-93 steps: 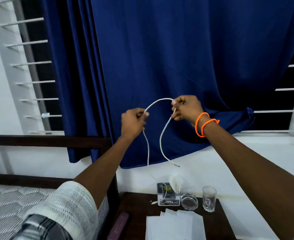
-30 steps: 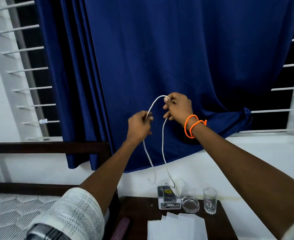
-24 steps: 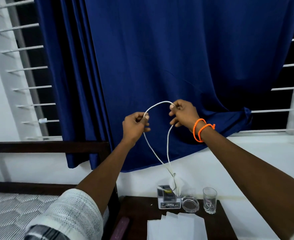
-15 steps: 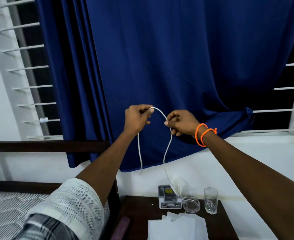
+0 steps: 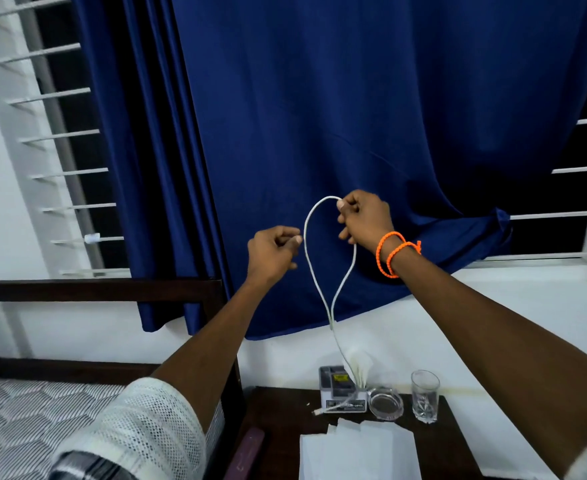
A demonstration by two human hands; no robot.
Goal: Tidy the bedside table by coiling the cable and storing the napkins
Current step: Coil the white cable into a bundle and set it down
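Observation:
A white cable (image 5: 311, 271) hangs as a long loop in front of the blue curtain. My right hand (image 5: 363, 218), with orange bands at the wrist, grips the top of the loop. My left hand (image 5: 273, 251) is lower and to the left with curled fingers, its fingertips right beside the left strand; whether they pinch it is unclear. Both strands meet lower down and trail to the bedside table (image 5: 278, 420), where the plug end lies. A stack of white napkins (image 5: 357, 452) lies at the table's front.
A small white box (image 5: 342, 393) with a folded napkin stands at the table's back, beside a glass ashtray (image 5: 385, 405) and a tumbler (image 5: 423, 394). A purple object (image 5: 245, 455) sits at the table's left edge. The bed (image 5: 25, 420) and dark headboard (image 5: 94, 289) are left.
My right hand has risen and now holds the top of the loop. My left hand has dropped down and left, away from the top it held half a second ago.

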